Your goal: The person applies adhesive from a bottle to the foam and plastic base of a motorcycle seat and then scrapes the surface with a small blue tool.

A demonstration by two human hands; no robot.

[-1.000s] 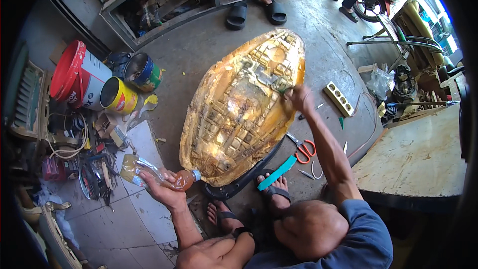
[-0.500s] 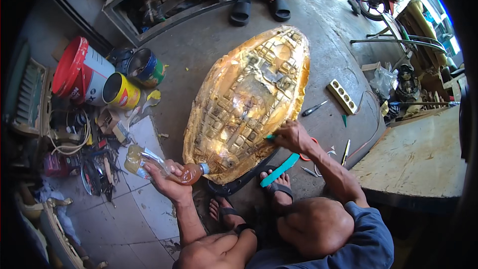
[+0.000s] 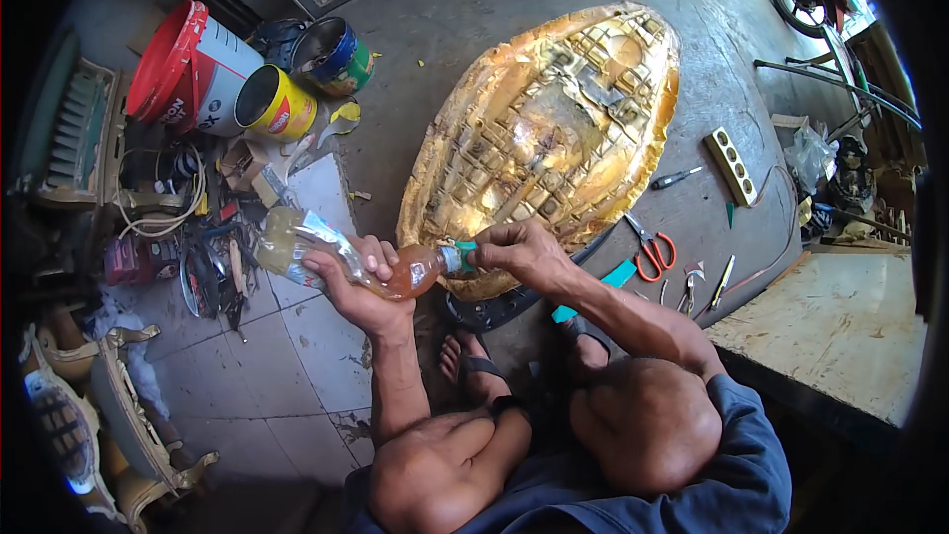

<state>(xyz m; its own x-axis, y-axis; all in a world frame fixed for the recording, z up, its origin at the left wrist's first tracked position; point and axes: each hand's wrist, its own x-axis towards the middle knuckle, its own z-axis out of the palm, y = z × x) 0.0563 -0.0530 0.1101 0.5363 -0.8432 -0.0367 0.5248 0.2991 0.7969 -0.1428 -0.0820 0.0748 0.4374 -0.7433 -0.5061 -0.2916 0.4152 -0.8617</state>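
1. Head view: left hand (image 3: 364, 292) wrapped round a clear plastic bottle (image 3: 412, 271), tipped over, amber liquid at its neck.
2. Right hand (image 3: 477, 255), fingertips pinched together on a green piece (image 3: 466, 258) at the bottle's mouth.
3. From where I stand, bottle's off the floor (image 3: 712, 89), mouth by the near end of a yellowish moulded shell (image 3: 465, 168).
4. Orange-handled scissors (image 3: 653, 259), screwdriver (image 3: 676, 179), power strip (image 3: 730, 166) lie beyond the shell's right edge.

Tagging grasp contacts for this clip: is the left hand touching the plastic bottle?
Touching. The head view shows the left hand wrapped around the plastic bottle, its fingers pressed to the middle with no gap.
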